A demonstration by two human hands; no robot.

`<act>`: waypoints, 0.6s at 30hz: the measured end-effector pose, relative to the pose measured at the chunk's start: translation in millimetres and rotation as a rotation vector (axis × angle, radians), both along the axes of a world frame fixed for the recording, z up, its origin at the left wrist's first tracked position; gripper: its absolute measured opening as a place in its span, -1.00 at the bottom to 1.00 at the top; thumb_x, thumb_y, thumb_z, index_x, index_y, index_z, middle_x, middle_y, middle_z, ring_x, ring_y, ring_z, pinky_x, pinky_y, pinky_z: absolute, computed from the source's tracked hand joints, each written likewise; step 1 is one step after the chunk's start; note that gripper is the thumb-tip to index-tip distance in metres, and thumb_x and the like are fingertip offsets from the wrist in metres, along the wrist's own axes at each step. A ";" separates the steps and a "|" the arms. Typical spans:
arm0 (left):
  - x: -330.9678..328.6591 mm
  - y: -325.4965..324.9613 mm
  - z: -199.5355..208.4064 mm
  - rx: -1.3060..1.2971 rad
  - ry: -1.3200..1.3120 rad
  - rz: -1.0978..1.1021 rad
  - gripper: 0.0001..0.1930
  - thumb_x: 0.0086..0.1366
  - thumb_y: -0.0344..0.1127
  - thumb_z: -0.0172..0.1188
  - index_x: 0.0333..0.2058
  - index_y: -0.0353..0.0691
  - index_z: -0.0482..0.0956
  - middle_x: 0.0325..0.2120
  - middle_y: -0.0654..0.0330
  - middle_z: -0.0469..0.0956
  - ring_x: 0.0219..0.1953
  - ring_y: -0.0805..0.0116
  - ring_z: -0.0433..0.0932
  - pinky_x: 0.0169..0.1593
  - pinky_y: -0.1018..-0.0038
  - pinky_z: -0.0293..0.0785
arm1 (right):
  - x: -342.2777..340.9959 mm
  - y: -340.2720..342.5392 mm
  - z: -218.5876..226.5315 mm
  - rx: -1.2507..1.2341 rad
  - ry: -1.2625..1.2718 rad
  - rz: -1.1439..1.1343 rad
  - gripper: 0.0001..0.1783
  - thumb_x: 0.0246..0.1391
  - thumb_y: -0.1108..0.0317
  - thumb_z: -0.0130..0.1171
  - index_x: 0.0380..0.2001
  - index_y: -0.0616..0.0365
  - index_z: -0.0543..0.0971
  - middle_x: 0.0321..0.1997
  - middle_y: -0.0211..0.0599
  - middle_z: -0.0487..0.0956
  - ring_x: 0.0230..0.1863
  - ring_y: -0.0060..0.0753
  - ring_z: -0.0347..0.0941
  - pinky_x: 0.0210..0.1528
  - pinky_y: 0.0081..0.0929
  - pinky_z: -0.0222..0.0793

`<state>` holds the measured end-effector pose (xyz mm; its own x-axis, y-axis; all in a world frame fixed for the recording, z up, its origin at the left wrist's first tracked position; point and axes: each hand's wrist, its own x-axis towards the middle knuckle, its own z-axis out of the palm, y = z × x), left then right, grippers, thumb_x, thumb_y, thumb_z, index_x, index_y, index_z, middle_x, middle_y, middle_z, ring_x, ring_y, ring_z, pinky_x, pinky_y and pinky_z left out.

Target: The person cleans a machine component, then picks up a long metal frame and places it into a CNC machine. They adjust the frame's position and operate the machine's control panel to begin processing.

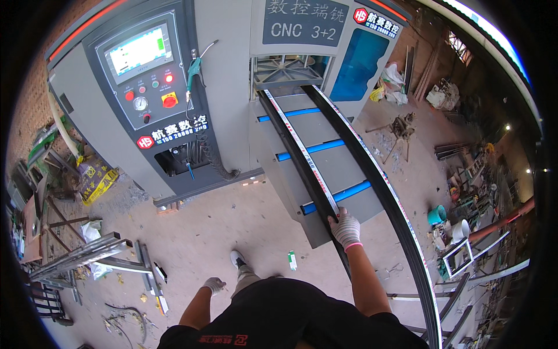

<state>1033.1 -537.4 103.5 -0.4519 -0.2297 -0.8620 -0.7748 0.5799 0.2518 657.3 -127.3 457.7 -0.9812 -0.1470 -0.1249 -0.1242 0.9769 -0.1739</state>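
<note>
My right hand (346, 228), in a striped knit glove, is closed around the near end of a long black profile (302, 156) with a white printed strip on top. This profile lies across blue rollers (325, 145) and its far end reaches the opening of a grey machine (232, 110). To its right a second black profile (372, 166), also with a printed strip, runs over the same rollers and past my right side. My left hand (215, 285), gloved too, hangs low by my leg, fingers loosely curled. Nothing shows in it.
A control panel (142, 75) with a lit screen and buttons is on the machine's front at the left. Beside it hangs a green air gun (194, 74). A small green-and-white packet (292, 260) lies on the floor. Metal profiles (81, 256) are stacked at lower left; buckets (437, 215) and scrap at right.
</note>
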 end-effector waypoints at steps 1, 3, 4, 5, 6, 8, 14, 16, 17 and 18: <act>-0.8 0.2 2.9 0.001 -0.007 -0.024 -0.58 0.24 0.13 0.30 -0.24 -0.13 0.75 -0.31 0.11 0.75 -0.24 0.20 0.71 -0.06 0.26 0.60 | -0.2 0.6 -0.5 -0.003 -0.002 -0.001 -0.49 0.19 -0.04 0.26 -0.02 0.15 0.50 -0.14 -0.02 0.70 -0.10 0.08 0.65 -0.01 -0.07 0.55; 0.6 -0.9 11.2 -0.021 0.074 -0.057 -0.58 0.19 0.15 0.36 -0.26 -0.10 0.77 -0.30 0.07 0.75 -0.22 0.12 0.70 -0.05 0.22 0.60 | -0.4 2.0 -1.5 -0.010 -0.007 0.007 -0.45 0.20 -0.05 0.24 0.05 0.16 0.48 -0.16 0.01 0.70 -0.11 0.10 0.65 -0.02 -0.06 0.56; 1.5 -1.2 15.3 -0.037 0.054 -0.086 -0.58 0.16 0.15 0.39 -0.27 -0.09 0.78 -0.30 0.06 0.75 -0.20 0.08 0.70 -0.04 0.20 0.59 | -0.5 2.6 -1.7 -0.012 -0.003 0.011 -0.43 0.20 -0.05 0.23 0.08 0.16 0.47 -0.16 0.02 0.70 -0.11 0.12 0.65 -0.02 -0.05 0.56; 2.2 -2.1 18.9 -0.020 0.055 -0.052 -0.63 0.12 0.08 0.45 -0.29 -0.09 0.78 -0.31 0.06 0.75 -0.22 0.12 0.71 -0.06 0.22 0.60 | -0.3 3.1 -1.6 -0.024 0.006 0.014 -0.43 0.20 -0.04 0.24 0.07 0.17 0.48 -0.17 0.03 0.70 -0.11 0.12 0.65 -0.02 -0.05 0.56; 1.8 -2.8 21.2 0.001 0.101 -0.054 -0.64 0.11 0.06 0.46 -0.28 -0.09 0.78 -0.31 0.09 0.75 -0.24 0.16 0.71 -0.07 0.25 0.61 | -0.2 3.6 -1.3 -0.034 0.020 0.018 -0.44 0.20 -0.04 0.25 0.06 0.17 0.49 -0.18 0.03 0.70 -0.11 0.12 0.65 -0.03 -0.05 0.56; 3.5 -4.7 22.3 0.026 0.080 -0.059 -0.65 0.09 0.02 0.49 -0.26 -0.09 0.78 -0.32 0.14 0.76 -0.27 0.23 0.71 -0.09 0.31 0.62 | 0.6 4.0 0.3 -0.048 0.030 0.018 -0.45 0.19 -0.02 0.26 0.05 0.18 0.51 -0.19 0.04 0.70 -0.12 0.12 0.65 -0.03 -0.05 0.56; 9.5 -11.0 3.5 0.101 0.094 0.044 -0.77 0.19 -0.14 0.42 -0.30 -0.16 0.74 -0.42 0.15 0.72 -0.35 0.28 0.66 -0.20 0.28 0.59 | 4.1 3.6 8.6 -0.081 0.002 0.014 -0.47 0.19 -0.03 0.25 -0.01 0.20 0.53 -0.13 0.04 0.68 -0.09 0.10 0.64 0.01 -0.09 0.54; 10.4 -10.9 3.9 0.141 0.071 0.112 -0.78 0.20 -0.18 0.39 -0.26 -0.17 0.73 -0.40 0.16 0.72 -0.34 0.29 0.66 -0.19 0.28 0.59 | 4.7 3.5 10.1 -0.074 0.012 0.024 -0.48 0.19 -0.03 0.25 -0.02 0.21 0.53 -0.13 0.04 0.68 -0.09 0.09 0.64 0.02 -0.09 0.53; 10.4 -10.7 7.8 0.131 0.151 0.063 -0.78 0.21 -0.18 0.38 -0.26 -0.18 0.72 -0.40 0.16 0.71 -0.34 0.30 0.66 -0.19 0.29 0.59 | 4.9 3.6 10.4 -0.075 0.016 0.025 -0.48 0.19 -0.02 0.25 -0.03 0.21 0.53 -0.13 0.04 0.68 -0.08 0.10 0.63 0.02 -0.09 0.53; 10.0 -9.2 13.6 0.118 0.156 0.057 -0.78 0.21 -0.19 0.36 -0.26 -0.18 0.72 -0.41 0.16 0.71 -0.34 0.30 0.66 -0.19 0.30 0.58 | 4.9 3.9 10.5 -0.074 0.022 0.030 -0.48 0.19 -0.02 0.25 -0.03 0.22 0.53 -0.13 0.05 0.68 -0.08 0.10 0.63 0.02 -0.09 0.53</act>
<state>1043.1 -546.6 117.1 -0.5716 -0.1600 -0.8048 -0.7516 0.4958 0.4351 662.2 -123.4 468.2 -0.9786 -0.1844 -0.0909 -0.1579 0.9572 -0.2424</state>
